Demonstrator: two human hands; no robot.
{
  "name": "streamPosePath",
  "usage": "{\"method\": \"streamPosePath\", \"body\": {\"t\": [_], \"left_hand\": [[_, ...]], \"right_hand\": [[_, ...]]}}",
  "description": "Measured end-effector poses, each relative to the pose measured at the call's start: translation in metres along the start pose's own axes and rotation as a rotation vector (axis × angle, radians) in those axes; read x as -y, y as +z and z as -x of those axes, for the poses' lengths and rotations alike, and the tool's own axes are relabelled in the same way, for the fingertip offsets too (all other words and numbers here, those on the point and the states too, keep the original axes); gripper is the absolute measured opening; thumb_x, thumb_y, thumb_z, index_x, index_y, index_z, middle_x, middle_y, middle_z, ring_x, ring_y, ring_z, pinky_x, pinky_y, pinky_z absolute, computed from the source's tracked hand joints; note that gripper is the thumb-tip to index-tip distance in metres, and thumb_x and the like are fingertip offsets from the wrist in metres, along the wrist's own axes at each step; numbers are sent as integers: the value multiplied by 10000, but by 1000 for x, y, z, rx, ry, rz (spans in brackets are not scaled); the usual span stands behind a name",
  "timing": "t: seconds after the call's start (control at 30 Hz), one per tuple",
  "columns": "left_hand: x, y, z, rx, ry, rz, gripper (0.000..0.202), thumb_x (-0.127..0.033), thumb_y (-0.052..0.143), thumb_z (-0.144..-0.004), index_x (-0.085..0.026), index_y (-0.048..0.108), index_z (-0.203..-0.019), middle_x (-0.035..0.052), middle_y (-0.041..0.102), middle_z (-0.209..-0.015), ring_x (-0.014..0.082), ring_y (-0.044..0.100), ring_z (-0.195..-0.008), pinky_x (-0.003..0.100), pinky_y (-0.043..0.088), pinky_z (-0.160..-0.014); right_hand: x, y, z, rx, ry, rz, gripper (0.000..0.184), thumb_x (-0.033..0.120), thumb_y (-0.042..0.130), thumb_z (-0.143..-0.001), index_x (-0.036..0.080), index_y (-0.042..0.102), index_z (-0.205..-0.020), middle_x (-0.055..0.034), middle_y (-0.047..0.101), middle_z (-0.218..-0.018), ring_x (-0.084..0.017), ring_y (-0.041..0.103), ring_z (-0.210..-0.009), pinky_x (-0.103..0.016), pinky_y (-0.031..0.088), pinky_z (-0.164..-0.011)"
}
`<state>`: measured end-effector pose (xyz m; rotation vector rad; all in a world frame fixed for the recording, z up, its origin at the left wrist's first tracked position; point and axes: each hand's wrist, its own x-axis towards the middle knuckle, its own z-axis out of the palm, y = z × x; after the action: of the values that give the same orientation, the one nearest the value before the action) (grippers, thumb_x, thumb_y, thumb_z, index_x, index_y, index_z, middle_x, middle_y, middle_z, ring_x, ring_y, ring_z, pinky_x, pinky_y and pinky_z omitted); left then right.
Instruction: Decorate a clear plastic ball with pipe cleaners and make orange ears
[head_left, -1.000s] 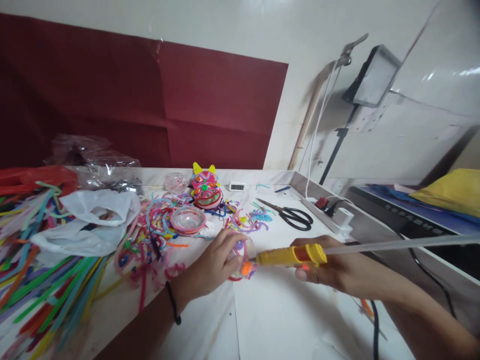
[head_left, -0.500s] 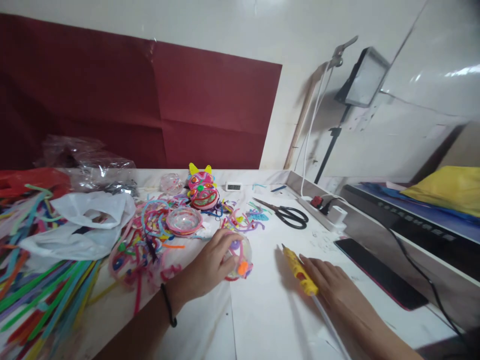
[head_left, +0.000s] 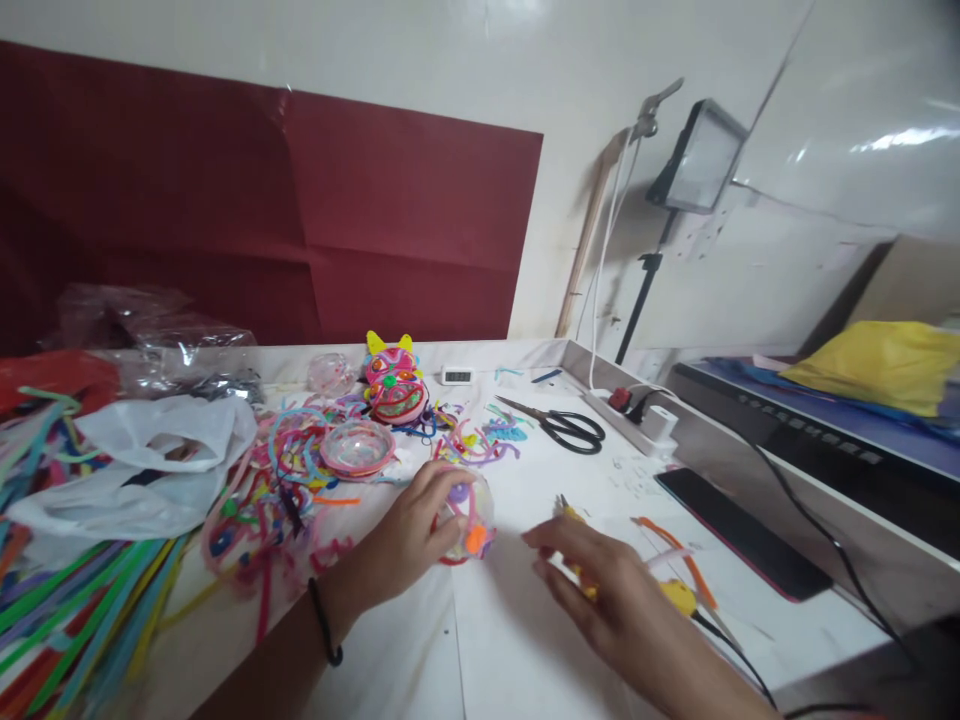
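My left hand [head_left: 420,520] is closed around a small clear ball [head_left: 480,505] trimmed with pink strips, a purple bead and an orange pompom. It holds the ball just above or on the white table. My right hand [head_left: 600,580] hovers to the right of the ball, thumb and index finger apart, with nothing visible between them. Partly hidden beneath it is a yellow glue gun [head_left: 679,597], its narrow tip pointing away from me and a dark cord trailing behind. Beside the gun runs an orange strip [head_left: 675,550].
Black-handled scissors [head_left: 574,430], a phone [head_left: 742,530] and a power strip [head_left: 637,425] are on the right. A pink lion-head ornament [head_left: 394,380], a clear bowl-shaped shell [head_left: 358,450] and a small digital timer [head_left: 457,375] stand further back. Pipe cleaners [head_left: 97,620] and a white bag [head_left: 165,440] fill the left.
My right hand has moved leftward over the glue gun, toward the ball, and its thumb now shows. The gun has turned and the orange strip is visible. My left hand keeps its hold.
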<state>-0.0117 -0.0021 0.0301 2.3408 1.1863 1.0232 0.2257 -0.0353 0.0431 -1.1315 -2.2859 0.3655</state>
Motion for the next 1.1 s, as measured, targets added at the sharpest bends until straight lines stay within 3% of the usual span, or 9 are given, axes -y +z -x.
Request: {"method": "streamPosePath", "body": {"t": [0.1,0.27,0.63,1.1], "left_hand": [[0,-1,-1,-2,7,4,379,-122,484,-825,-245,500,-1183,68,521,-1220,223,474,-1172,366,381,-1016],[0,-1,-1,19,23,8,387,-116,475,-837,-253,480,-1198,63,505,-1229,212,462,-1183,356,377,-1018],[-2,0,-1,35,33,22,419,-94,482,-824,-266,472,-1206,54,493,-1223,212,453,-1180,361,370,-1020],[-5,1,-1,17,42,6,441,-66,506,-796,-258,481,-1191,49,500,-1216,198,463,-1173,330,370,-1020]], "right_hand": [[14,13,-20,-25,7,-111,178,154,474,-867,215,599,-978,-45,656,-891,-179,625,-769,-330,493,-696],[14,25,-35,-25,4,-144,123,133,498,-840,188,603,-873,-33,624,-818,-164,594,-721,-301,463,-660],[11,33,-38,-30,-35,-200,94,100,534,-812,187,565,-825,-23,608,-799,-156,585,-713,-279,458,-653],[11,35,-36,-42,-90,-99,99,116,487,-841,199,508,-790,-30,572,-803,-174,561,-730,-284,435,-653]]}}
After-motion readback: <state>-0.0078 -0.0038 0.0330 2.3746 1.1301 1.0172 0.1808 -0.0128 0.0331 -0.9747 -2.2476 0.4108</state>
